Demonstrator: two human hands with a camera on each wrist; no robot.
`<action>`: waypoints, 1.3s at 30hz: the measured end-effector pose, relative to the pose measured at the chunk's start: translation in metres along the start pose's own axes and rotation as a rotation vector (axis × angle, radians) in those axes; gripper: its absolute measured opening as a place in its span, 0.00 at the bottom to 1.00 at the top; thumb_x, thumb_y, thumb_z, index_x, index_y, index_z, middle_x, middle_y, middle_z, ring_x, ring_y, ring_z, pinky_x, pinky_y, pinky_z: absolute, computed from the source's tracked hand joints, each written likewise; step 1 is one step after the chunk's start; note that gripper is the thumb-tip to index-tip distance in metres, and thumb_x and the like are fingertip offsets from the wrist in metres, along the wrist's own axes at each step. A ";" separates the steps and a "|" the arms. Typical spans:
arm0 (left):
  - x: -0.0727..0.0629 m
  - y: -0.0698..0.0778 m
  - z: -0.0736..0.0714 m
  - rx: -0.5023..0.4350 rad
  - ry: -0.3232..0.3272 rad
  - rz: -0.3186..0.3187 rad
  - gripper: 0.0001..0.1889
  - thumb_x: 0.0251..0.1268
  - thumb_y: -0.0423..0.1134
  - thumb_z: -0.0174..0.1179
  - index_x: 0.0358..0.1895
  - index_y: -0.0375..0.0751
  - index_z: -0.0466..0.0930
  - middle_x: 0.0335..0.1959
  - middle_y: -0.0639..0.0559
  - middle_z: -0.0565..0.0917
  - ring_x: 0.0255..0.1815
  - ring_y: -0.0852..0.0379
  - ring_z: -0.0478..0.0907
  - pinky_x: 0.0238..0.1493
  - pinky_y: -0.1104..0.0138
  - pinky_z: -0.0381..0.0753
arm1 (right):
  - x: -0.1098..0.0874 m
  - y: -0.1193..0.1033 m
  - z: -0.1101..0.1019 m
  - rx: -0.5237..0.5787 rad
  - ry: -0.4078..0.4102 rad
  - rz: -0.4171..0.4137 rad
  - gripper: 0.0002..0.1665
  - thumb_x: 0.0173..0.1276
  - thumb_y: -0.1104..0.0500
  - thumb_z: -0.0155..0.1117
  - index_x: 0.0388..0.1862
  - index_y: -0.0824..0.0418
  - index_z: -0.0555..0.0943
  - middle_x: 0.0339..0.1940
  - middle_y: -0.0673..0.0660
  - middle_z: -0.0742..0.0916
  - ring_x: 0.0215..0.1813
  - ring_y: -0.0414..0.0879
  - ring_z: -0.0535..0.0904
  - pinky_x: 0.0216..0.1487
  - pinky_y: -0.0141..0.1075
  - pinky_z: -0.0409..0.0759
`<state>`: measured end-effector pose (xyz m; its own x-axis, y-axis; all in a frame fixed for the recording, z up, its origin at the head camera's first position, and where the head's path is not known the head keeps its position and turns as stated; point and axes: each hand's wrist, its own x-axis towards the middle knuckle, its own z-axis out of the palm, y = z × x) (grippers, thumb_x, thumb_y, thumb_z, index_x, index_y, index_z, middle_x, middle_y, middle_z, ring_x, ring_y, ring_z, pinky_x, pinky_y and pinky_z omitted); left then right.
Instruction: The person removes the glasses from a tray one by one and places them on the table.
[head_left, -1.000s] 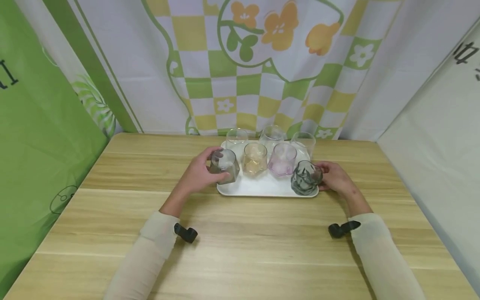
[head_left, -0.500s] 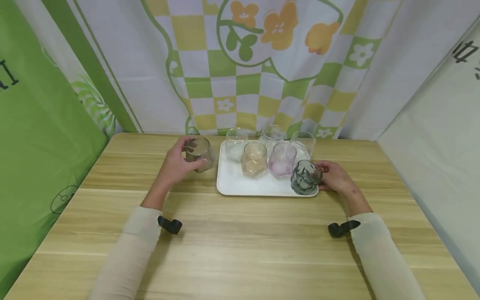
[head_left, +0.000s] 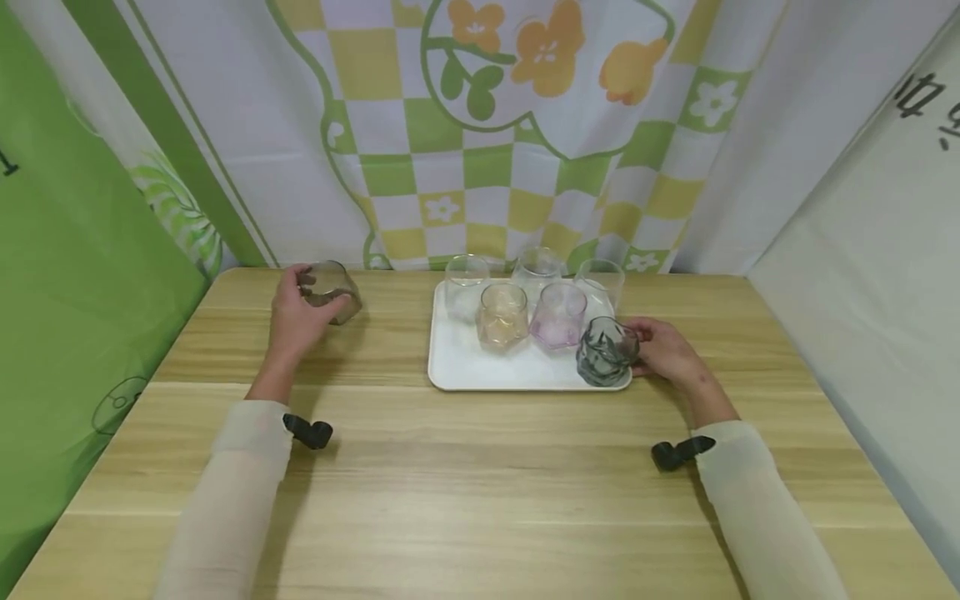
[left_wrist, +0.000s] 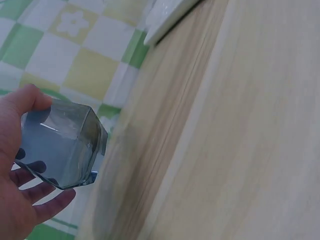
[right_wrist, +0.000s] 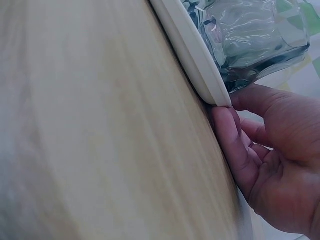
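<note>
The smoky glass (left_wrist: 59, 142) is transparent and smooth, with a round mouth and flat, angular facets toward its base. The left hand (head_left: 295, 323) grips it, thumb on one side and fingers spread round the other, so it sits tilted within the grasp, over the far left part of the tabletop (head_left: 480, 475), well apart from the white tray (head_left: 468, 375). Whether its base touches the wood-grained surface cannot be told.

The tray is a smooth, shallow rectangle with rounded corners and a low raised rim. The right hand (head_left: 670, 354) pinches that rim at the near right corner, its digits above and below the edge. Just beside them, on the tray, is the dark grey-green glass (head_left: 602, 358), its thick walls rippled and swirled. An amber glass (head_left: 502, 321) and a pink glass (head_left: 558, 318), both faceted low down, stand behind to its left, with three clear glasses (head_left: 467, 287) along the back.
</note>
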<state>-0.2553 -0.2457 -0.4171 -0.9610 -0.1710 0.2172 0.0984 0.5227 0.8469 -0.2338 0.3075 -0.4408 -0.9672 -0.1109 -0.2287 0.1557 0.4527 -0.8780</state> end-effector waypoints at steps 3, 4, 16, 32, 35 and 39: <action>0.003 -0.008 -0.005 0.001 0.041 -0.030 0.44 0.64 0.49 0.71 0.76 0.34 0.58 0.66 0.35 0.69 0.62 0.40 0.68 0.62 0.49 0.70 | 0.000 0.000 0.000 0.009 0.002 0.000 0.29 0.76 0.71 0.56 0.73 0.77 0.65 0.56 0.73 0.79 0.38 0.41 0.83 0.37 0.38 0.87; 0.005 -0.010 -0.006 0.007 0.055 -0.039 0.43 0.64 0.49 0.71 0.75 0.34 0.58 0.66 0.34 0.69 0.62 0.40 0.68 0.62 0.50 0.70 | 0.000 0.000 0.000 0.009 0.004 0.001 0.29 0.76 0.71 0.55 0.73 0.77 0.65 0.57 0.73 0.79 0.37 0.41 0.83 0.37 0.38 0.87; 0.019 -0.018 -0.021 0.000 0.133 -0.140 0.44 0.65 0.48 0.70 0.77 0.36 0.56 0.68 0.36 0.66 0.63 0.43 0.67 0.62 0.57 0.70 | 0.003 0.003 0.000 -0.009 0.006 -0.012 0.28 0.76 0.72 0.52 0.72 0.77 0.66 0.56 0.72 0.79 0.38 0.42 0.82 0.36 0.36 0.86; 0.041 -0.032 -0.033 0.015 0.179 -0.201 0.48 0.64 0.51 0.70 0.78 0.35 0.53 0.72 0.36 0.65 0.71 0.43 0.64 0.73 0.58 0.62 | 0.005 0.004 -0.002 -0.008 0.001 0.016 0.29 0.76 0.71 0.52 0.74 0.75 0.65 0.56 0.70 0.78 0.40 0.43 0.82 0.37 0.37 0.86; 0.042 -0.030 -0.034 0.025 0.185 -0.201 0.47 0.64 0.51 0.69 0.78 0.35 0.53 0.72 0.36 0.66 0.71 0.43 0.63 0.73 0.58 0.61 | 0.005 0.003 -0.002 -0.005 0.005 0.016 0.29 0.76 0.71 0.52 0.74 0.75 0.65 0.56 0.71 0.78 0.39 0.43 0.82 0.37 0.37 0.86; 0.042 -0.031 -0.037 0.027 0.192 -0.216 0.47 0.65 0.49 0.69 0.78 0.34 0.52 0.72 0.35 0.65 0.72 0.42 0.63 0.74 0.59 0.60 | 0.005 0.004 -0.002 0.006 0.001 0.016 0.29 0.77 0.72 0.52 0.75 0.75 0.64 0.56 0.71 0.78 0.39 0.43 0.82 0.37 0.37 0.86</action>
<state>-0.2889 -0.2998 -0.4166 -0.8921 -0.4347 0.1232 -0.1127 0.4781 0.8710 -0.2386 0.3110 -0.4446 -0.9647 -0.1028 -0.2426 0.1725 0.4495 -0.8765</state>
